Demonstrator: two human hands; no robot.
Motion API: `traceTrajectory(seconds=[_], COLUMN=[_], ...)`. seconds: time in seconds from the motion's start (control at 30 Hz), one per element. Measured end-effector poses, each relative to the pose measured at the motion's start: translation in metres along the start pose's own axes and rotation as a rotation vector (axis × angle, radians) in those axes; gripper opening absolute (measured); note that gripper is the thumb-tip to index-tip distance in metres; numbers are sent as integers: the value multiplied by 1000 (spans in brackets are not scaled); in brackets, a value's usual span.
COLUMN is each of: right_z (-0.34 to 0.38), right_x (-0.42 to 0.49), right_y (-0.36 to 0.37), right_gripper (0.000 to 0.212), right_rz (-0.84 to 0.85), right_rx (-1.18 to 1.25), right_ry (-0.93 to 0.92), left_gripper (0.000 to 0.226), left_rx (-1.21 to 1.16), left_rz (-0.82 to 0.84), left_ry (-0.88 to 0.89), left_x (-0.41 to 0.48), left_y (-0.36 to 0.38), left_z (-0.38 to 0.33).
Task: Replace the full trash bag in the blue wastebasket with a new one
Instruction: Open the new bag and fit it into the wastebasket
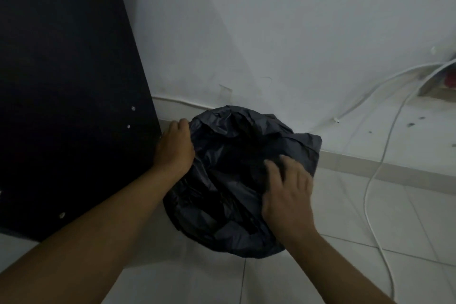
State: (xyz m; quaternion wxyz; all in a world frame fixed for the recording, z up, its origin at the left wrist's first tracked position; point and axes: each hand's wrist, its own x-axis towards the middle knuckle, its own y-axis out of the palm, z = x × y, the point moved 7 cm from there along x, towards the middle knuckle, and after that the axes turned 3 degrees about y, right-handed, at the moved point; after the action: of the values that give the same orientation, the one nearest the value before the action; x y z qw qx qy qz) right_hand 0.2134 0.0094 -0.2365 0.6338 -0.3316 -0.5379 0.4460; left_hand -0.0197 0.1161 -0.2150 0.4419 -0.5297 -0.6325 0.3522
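Observation:
A dark grey trash bag is draped over a round wastebasket on the floor by the wall; the basket itself is fully hidden under the plastic. My left hand grips the bag's edge at the left rim, fingers curled over it. On the right side, my right hand lies on the bag with fingers spread, pressing the plastic near the rim. A loose corner of the bag sticks out to the right.
A tall black furniture panel stands just left of the basket. The white wall is behind it. White cables run along the tiled floor on the right.

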Motion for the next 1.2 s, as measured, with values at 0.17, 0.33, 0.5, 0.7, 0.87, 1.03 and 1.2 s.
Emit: traceTrajectory(seconds=[0.17,0.33,0.5,0.7,0.87,1.03,1.2], right_z=[43,27,-6,41,70,97,108], right_x=[3,-22,-18,17,-27,-15,10], right_y=[55,132,136,158,194,199,176], right_gripper=[47,68,69,68,72,59,47], right_rz=[694,1147,1155,1015,1258,1214,966], right_rx=[79,-432,-389,40,326,667,666], right_ry=[-247,-334,-48,-78,84,277,232], left_gripper=[30,39,39,27,16,11,21], left_rx=[37,46,36,-12,-63,-109,-129], left_rz=[12,5,3,-8,-16,-54,-84], left_ry=[173,309,319,286,237,189,172], left_x=[-12,-24,-25,-21,-17,-19,-24], left_y=[0,-1,-2,-4,-3,-3,-3], left_z=[-16,-28,-23,-23,-24,-26,-19])
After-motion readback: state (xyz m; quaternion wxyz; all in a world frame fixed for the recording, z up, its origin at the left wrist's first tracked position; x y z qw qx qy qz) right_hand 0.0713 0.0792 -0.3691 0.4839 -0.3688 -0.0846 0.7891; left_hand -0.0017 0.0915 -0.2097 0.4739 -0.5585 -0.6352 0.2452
